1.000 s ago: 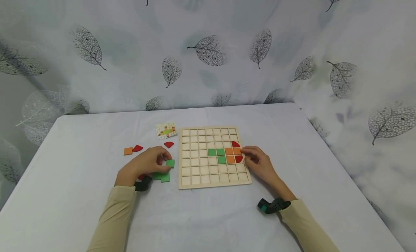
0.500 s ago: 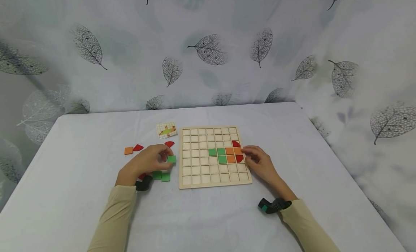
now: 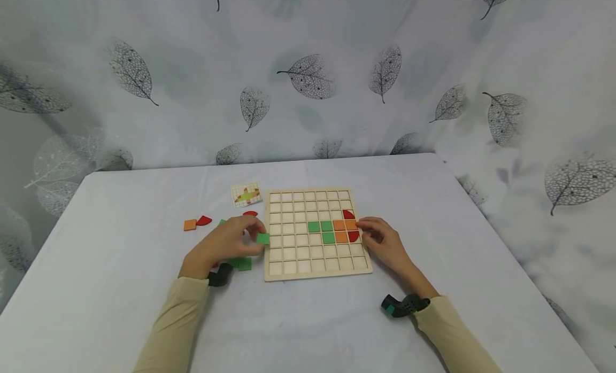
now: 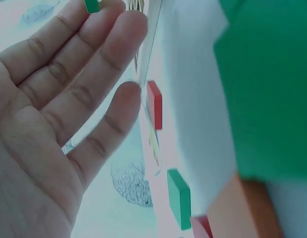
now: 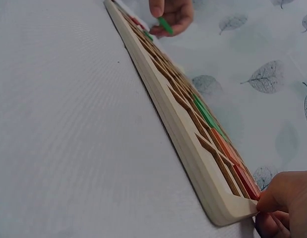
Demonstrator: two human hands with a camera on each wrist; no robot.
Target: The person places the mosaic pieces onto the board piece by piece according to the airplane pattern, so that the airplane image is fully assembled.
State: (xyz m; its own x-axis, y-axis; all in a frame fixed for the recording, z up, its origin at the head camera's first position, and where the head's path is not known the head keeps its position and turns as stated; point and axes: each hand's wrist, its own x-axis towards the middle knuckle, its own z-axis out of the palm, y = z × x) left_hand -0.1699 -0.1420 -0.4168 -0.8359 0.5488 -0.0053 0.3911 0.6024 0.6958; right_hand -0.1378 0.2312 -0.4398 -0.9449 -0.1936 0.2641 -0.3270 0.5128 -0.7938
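A green square tile (image 3: 262, 238) is pinched between the fingertips of my left hand (image 3: 230, 239), at the left rim of a wooden grid board (image 3: 313, 277). The right wrist view shows this tile (image 5: 165, 25) tilted and held off the surface. On the board's right side, my right hand (image 3: 385, 242) grips the rim, with its thumb (image 5: 275, 191) on the corner. Several green tiles (image 3: 320, 226), orange square tiles (image 3: 341, 237) and two red quarter-circle tiles (image 3: 353, 236) lie in the board's cells.
Left of the board are loose tiles: an orange square (image 3: 190, 225), red quarter-circles (image 3: 204, 220) and green squares (image 3: 245, 264), some partly hidden by my left hand. A small pattern card (image 3: 246, 194) lies beyond them. A white cloth (image 3: 298, 330) covers the table.
My left hand has lifted the green tile and moved right with it, to the board's left rim. My right hand stays at the board's right edge.
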